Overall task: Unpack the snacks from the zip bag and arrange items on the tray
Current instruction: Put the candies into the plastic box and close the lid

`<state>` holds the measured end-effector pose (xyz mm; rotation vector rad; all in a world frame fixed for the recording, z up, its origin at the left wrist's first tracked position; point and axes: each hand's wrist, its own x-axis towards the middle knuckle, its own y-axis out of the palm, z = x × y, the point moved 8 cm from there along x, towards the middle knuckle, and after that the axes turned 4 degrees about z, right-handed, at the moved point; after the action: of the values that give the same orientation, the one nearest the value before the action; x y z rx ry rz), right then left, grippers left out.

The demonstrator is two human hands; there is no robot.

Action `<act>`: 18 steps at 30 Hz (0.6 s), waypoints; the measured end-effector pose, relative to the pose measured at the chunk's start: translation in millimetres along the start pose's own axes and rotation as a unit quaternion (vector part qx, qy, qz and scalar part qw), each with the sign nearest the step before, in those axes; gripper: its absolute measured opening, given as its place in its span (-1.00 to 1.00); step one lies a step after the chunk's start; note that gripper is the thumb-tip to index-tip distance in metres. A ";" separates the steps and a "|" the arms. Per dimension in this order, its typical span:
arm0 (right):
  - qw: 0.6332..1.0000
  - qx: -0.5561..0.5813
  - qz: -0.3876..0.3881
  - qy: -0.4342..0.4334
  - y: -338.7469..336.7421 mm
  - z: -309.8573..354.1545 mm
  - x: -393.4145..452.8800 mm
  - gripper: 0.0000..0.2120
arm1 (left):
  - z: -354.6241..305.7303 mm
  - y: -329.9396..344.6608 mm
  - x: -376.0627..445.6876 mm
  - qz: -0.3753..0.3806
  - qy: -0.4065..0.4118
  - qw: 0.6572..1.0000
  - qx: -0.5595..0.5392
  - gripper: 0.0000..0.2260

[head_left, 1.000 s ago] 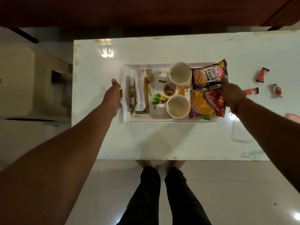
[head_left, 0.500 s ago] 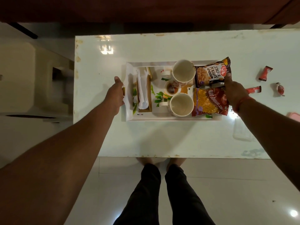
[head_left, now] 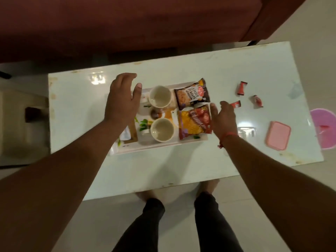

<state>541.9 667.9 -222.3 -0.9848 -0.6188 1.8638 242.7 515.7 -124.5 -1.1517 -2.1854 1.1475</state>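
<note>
A white tray (head_left: 154,147) lies on the white table (head_left: 181,166). On its right side lie a dark salted peanuts packet (head_left: 192,95) and, nearer me, a red and yellow snack packet (head_left: 194,122). Two cream cups (head_left: 160,96) (head_left: 161,130) stand in the middle of the tray. My left hand (head_left: 121,100) hovers open above the tray's left part and hides what lies under it. My right hand (head_left: 223,117) is open at the tray's right edge, thumb close to the red packet. A clear bag (head_left: 247,131) lies flat right of my right wrist.
Three small red sachets (head_left: 241,88) (head_left: 257,100) (head_left: 236,104) lie scattered right of the tray. A pink lid (head_left: 278,135) lies near the table's right edge, a pink round thing (head_left: 325,128) beyond it. A dark red sofa (head_left: 127,24) is behind; a beige stool (head_left: 21,122) at left.
Both hands have let go of the tray's ends. My left hand rose and moved over the tray's left part; my right hand opened beside the packets. The camera view shifted and tilted.
</note>
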 end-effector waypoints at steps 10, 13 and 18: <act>0.991 -0.073 -0.040 -0.107 -99.3 -71.2 30.3 -0.68 | -205.2 183.1 0.9 0.166 0.145 0.975 0.008 -0.68; 0.987 -0.126 -0.026 -0.095 -127.3 -105.7 68.4 -0.63 | -222.6 246.3 5.7 0.252 0.132 0.954 0.097 -0.64; 0.974 -0.195 0.072 -0.091 -123.0 -136.8 118.7 -0.60 | -225.7 311.9 12.9 0.315 0.116 0.914 0.227 -0.59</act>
<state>683.8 832.1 -251.5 -1.1391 -1.0789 2.0202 535.0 732.8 -250.4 -1.7084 -1.2815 1.5619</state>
